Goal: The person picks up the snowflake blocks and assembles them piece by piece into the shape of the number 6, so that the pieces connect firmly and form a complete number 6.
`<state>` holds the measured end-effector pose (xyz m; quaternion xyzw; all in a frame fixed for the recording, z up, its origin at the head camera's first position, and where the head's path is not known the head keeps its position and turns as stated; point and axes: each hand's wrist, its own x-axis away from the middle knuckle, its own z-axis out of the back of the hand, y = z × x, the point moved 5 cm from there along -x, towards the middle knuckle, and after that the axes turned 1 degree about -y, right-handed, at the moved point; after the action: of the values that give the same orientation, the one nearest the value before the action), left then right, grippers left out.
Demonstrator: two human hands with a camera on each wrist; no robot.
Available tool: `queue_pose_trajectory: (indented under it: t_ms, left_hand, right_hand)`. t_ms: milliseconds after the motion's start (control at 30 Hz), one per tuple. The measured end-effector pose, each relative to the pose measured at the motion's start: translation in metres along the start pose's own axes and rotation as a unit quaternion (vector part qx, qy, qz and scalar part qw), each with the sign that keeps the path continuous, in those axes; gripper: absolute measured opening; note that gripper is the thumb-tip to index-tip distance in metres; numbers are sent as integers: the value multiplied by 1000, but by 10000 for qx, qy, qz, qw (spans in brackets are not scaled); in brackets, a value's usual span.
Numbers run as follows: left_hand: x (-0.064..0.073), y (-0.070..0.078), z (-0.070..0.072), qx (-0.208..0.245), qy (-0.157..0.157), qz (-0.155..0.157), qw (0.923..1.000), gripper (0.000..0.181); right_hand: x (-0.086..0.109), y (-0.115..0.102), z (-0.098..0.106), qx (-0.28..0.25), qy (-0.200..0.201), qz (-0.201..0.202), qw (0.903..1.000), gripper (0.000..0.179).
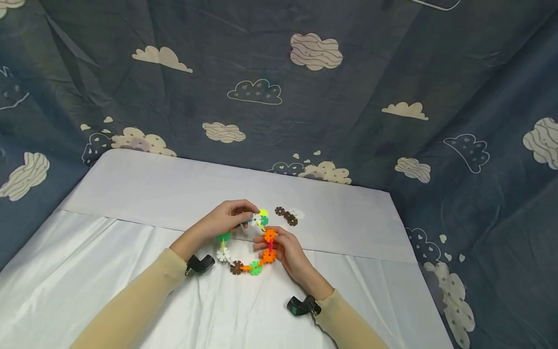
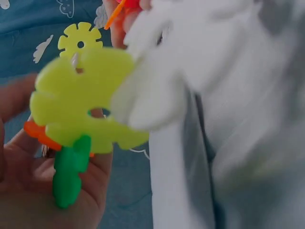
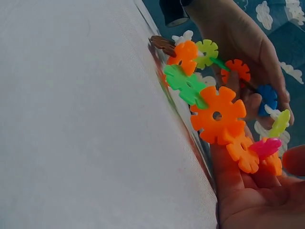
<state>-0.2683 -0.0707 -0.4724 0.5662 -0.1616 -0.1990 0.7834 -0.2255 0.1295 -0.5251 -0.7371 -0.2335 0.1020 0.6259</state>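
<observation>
A ring of joined plastic snowflake discs point(image 1: 255, 268), in orange, green, white, brown, yellow and blue, hangs between my hands above the white table. My left hand point(image 1: 231, 215) pinches its far side by the white and blue discs; in the right wrist view that hand's fingers meet a blue disc point(image 3: 268, 100). Around the right side sits my right hand point(image 1: 289, 252), its fingers behind the orange discs point(image 3: 218, 115) and its thumb close against them. Blurred yellow point(image 2: 90, 100) and white discs fill the left wrist view, hiding part of the left palm.
Loose brown discs point(image 1: 290, 218) and white discs point(image 1: 298, 213) lie on the table just beyond the ring. The white-covered table point(image 1: 340, 218) ends at a dark cloud-patterned curtain point(image 1: 261, 58) at the back and sides. Each wrist wears a black camera mount point(image 1: 200, 264).
</observation>
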Motion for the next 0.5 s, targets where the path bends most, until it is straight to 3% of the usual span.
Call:
queue_pose_trajectory:
  t_ms: [167, 300, 500]
  left_hand:
    - [2, 8, 1, -578, 109, -250, 9980, 35]
    - [2, 9, 0, -824, 262, -263, 9959, 42]
    - [1, 6, -1, -1206, 442, -268, 9914, 36]
  right_hand:
    - [1, -1, 0, 88, -58, -3, 9999, 45]
    - [2, -1, 0, 236, -111, 77, 9996, 42]
    - [2, 0, -1, 436, -183, 176, 9987, 41]
